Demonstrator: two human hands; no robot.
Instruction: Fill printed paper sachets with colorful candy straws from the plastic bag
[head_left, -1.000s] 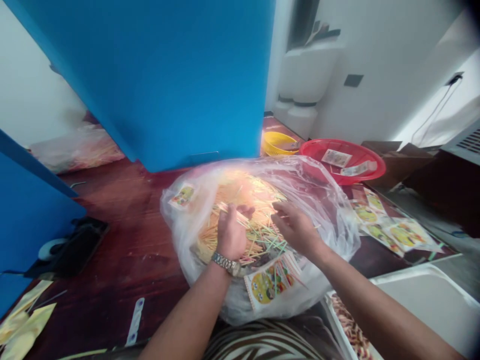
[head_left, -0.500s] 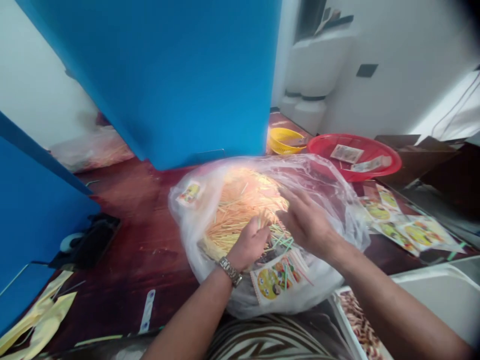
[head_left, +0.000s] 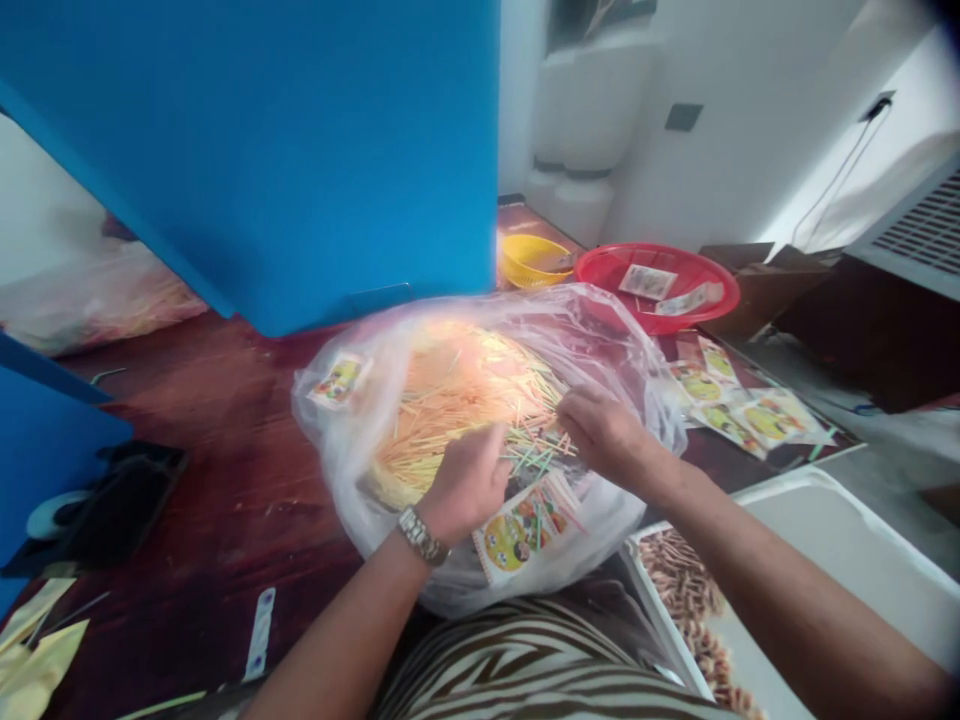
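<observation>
- Blue partition panel (head_left: 247, 150): stands upright at the far side of the work surface and fills the upper left of the view.
- Dark red wooden surface (head_left: 247, 470): extends beneath the bag and the surrounding items.
- White tray (head_left: 847, 540): lies at lower right, just beside the right forearm, and holds brown stick-like pieces (head_left: 682, 590).
- Transparent polythene bag (head_left: 600, 340): lies on its side at centre on the wooden surface, directly in front of the person, with its mouth open.
- Thin sticks (head_left: 457, 400): form a dense pale-yellow mass inside the bag, with some green and pink sticks near the hands.
- Red plastic basket (head_left: 652, 285): sits beyond the bag at right and contains printed cards (head_left: 646, 282).
- Yellow plastic basket (head_left: 534, 260): sits to the left of the red basket, near the panel's edge.
- Left hand (head_left: 469, 485): fingers curl downward onto the sticks; any grip cannot be confirmed. A metal wristwatch (head_left: 421, 535) is worn on the wrist.
- Right hand (head_left: 600, 435): fingers curve over the sticks, closer to the bag's far side; any grip cannot be confirmed.
- Printed label (head_left: 525, 525): lies against the bag, just below the hands.
</observation>
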